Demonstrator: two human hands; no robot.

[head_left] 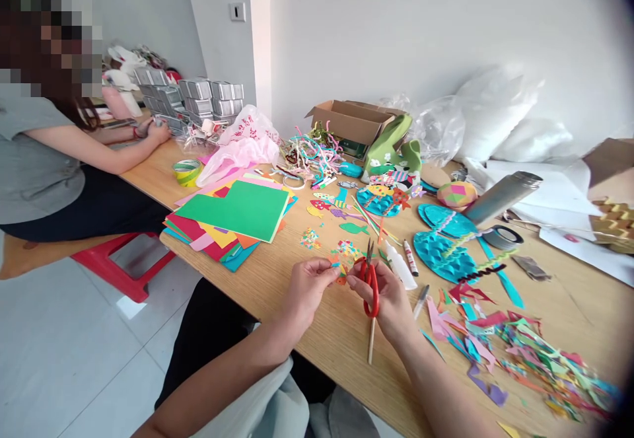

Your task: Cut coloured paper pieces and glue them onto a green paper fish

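Close to the table's front edge, my left hand [308, 292] pinches a small blue scrap of paper [337, 265] between thumb and fingertips. My right hand [391, 299] is closed around red-handled scissors [374, 302], their blades pointing away from me. An orange paper piece [341, 279] shows between the two hands, partly hidden by the fingers. Just beyond lie small piles of coloured paper bits [347, 248] and several paper fish, including a green fish [353, 228]. A wooden stick [371, 342] lies below the scissors.
Coloured paper sheets [247, 210] lie stacked at left. On the right are blue crafted discs [440, 256], a metal flask [505, 197], a white glue bottle [399, 266] and paper offcuts [535, 352]. Pipe cleaners [310, 154] and a cardboard box [347, 121] stand behind. Another person [44, 160] sits at left.
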